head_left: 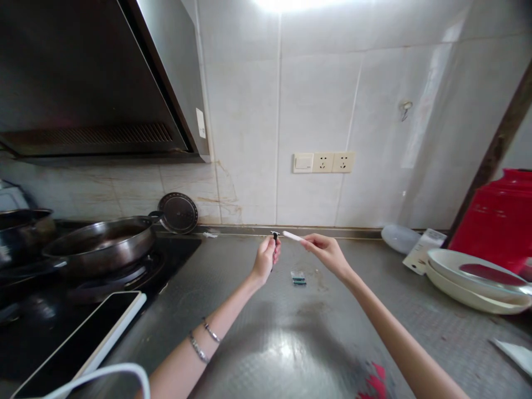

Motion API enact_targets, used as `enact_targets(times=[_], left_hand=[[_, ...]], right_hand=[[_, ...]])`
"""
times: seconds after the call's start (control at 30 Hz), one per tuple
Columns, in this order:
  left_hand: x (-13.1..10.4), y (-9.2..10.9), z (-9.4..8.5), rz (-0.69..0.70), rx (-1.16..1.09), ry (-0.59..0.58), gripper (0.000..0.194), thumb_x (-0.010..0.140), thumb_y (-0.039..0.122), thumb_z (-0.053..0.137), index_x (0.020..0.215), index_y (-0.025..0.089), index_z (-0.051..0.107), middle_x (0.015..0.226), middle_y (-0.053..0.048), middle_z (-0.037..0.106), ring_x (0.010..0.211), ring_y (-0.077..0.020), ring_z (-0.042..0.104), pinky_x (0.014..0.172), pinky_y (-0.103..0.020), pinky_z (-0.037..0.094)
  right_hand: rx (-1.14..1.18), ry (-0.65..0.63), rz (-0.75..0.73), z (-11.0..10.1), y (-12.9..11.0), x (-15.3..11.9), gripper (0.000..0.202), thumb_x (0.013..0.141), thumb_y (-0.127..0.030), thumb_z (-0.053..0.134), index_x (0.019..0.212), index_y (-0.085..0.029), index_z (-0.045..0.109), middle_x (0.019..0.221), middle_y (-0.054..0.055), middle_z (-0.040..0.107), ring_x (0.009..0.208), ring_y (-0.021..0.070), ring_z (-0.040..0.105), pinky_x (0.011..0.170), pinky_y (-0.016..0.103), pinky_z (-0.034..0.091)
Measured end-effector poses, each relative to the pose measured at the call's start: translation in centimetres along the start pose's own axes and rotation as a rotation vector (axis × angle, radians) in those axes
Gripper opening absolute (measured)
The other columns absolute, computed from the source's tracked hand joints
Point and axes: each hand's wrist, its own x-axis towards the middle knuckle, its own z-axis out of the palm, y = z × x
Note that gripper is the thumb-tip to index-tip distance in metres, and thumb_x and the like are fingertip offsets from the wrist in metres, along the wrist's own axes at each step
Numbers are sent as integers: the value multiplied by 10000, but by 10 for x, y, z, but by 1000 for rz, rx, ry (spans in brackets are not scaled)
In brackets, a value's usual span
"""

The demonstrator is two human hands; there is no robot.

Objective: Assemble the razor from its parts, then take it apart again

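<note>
Above the middle of the steel counter, my left hand (266,258) is closed around a small black-handled tool (275,237). A short silvery crosspiece tops it, and most of the handle is hidden in my fist. Facing it from the right, my right hand (326,252) pinches a slim white stick (292,236) by its near end. The stick's tip points left and comes close to the tool's head; whether they touch I cannot tell. Below and between my hands, a small clear packet (298,278) with dark teal bars lies on the counter (257,349).
To the left, a steel pan (103,244) sits on the black hob under a range hood (83,72). A phone-like device (78,343) with a white cable is nearer. On the right stand stacked pale dishes (469,282), a white box (424,251) and a red container (490,221).
</note>
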Motion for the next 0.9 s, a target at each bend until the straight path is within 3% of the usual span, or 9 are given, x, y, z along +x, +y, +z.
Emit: enact_targets(times=[0.13,0.33,0.5,0.73,0.9], left_hand=[[-2,1,4,-13,2,-4,339,779,500,513,775,166,459,596,49,369,459,-52,319,389,-162,222],[-5,9,8,-40,-165,-51,331,770,486,539,768,169,444,575,62,341,427,-37,278,370,-147,196],[-8,9,12,-134,-179,-56,327,774,483,535,767,169,445,549,71,315,395,-29,251,344,-136,143],[-9,10,14,-153,-257,-69,326,783,482,524,746,172,430,506,87,277,359,-20,184,330,-127,119],[-10,9,15,-192,-233,-87,299,795,457,509,751,170,435,496,85,299,345,-15,181,318,-125,107]], right_hand=[[10,-17,-10,2,-4,0,388,754,-512,560,777,-141,672,648,22,605,592,129,493,524,226,354],[-13,15,33,-2,4,0,395,742,-508,572,781,-130,682,644,27,608,594,134,499,527,230,351],[32,4,-7,1,-6,-1,366,751,-489,576,784,-136,670,669,25,611,608,129,496,535,225,352],[-35,14,24,-3,9,0,418,752,-525,550,788,-130,681,645,28,603,595,134,490,528,238,352],[7,-4,-11,0,-5,0,388,745,-506,573,780,-133,676,669,34,614,608,131,493,532,233,362]])
